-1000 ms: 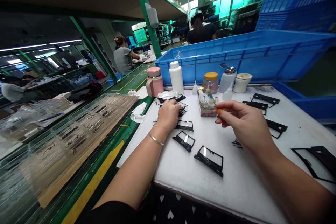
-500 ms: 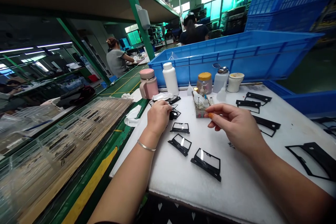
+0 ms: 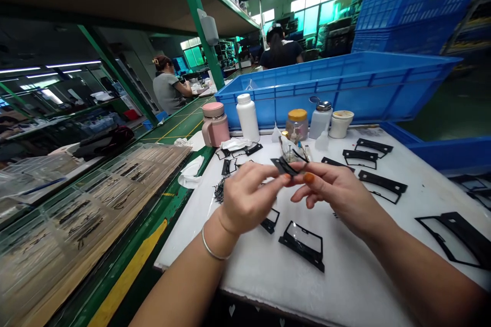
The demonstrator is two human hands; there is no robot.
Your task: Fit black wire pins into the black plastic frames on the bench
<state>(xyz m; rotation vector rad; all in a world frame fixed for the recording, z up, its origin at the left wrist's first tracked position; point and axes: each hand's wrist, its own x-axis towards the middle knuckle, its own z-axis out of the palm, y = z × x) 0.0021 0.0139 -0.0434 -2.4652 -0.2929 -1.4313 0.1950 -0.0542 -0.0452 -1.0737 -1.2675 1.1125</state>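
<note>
My left hand [image 3: 247,198] is raised over the white work mat [image 3: 345,265] and pinches a small black plastic frame [image 3: 284,165] at its edge. My right hand [image 3: 337,190] meets it from the right, thumb and forefinger closed at the same frame. Under the hands lie two more black frames with clear windows [image 3: 303,242], partly hidden by my left hand. A small box of tools [image 3: 293,152] stands just behind the held frame.
Pink mug [image 3: 215,123], white bottle [image 3: 247,117], yellow-lidded jar [image 3: 297,123] and dispensers line the mat's back edge before a blue crate [image 3: 345,87]. Larger black frames [image 3: 454,237] lie right. Clear trays of parts [image 3: 76,209] sit left. Other people work behind.
My left hand lifted a black frame off the pile at the back left of the mat and carried it toward the middle. My right hand closed in on that frame.
</note>
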